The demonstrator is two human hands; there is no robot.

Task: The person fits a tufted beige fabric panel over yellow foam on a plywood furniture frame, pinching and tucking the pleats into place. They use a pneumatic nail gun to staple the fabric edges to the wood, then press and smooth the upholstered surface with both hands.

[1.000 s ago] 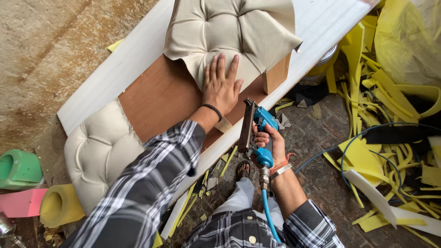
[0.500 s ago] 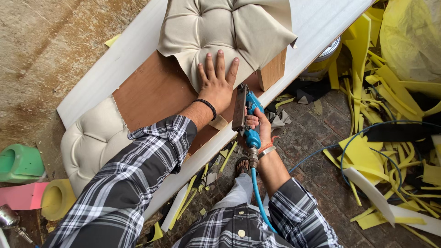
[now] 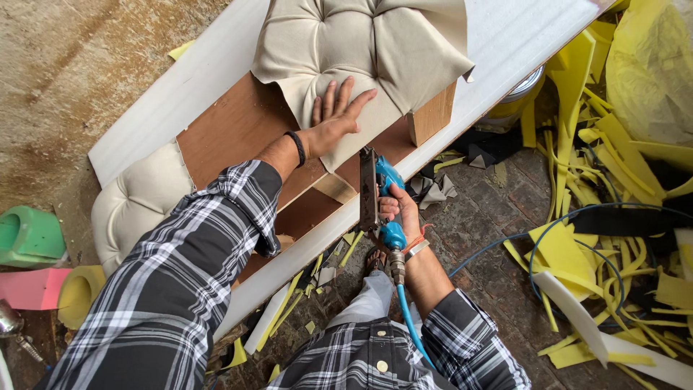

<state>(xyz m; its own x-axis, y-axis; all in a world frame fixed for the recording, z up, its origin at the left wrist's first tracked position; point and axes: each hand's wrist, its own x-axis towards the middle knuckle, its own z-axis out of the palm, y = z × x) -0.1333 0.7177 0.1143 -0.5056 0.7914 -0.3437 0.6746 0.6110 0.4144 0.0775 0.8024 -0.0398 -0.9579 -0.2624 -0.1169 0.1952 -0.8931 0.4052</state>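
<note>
A white worktop [image 3: 166, 108] carries a brown wooden frame [image 3: 231, 130], with cream tufted upholstery [image 3: 361, 43] draped over the frame's far end. The left hand [image 3: 336, 119] lies flat, fingers spread, on the fabric's loose edge over the frame. Just beside the frame's near edge, the right hand [image 3: 401, 213] grips a blue pneumatic staple gun [image 3: 379, 195].

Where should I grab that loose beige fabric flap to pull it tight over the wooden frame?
Grip the beige fabric flap at its free lower edge, just below the left hand that presses it flat. Come from the near side, toward the wooden frame: the edge there hangs unfastened, while the upper part is tufted and bunched. The right hand holds the blue pneumatic stapler beside it.
</note>
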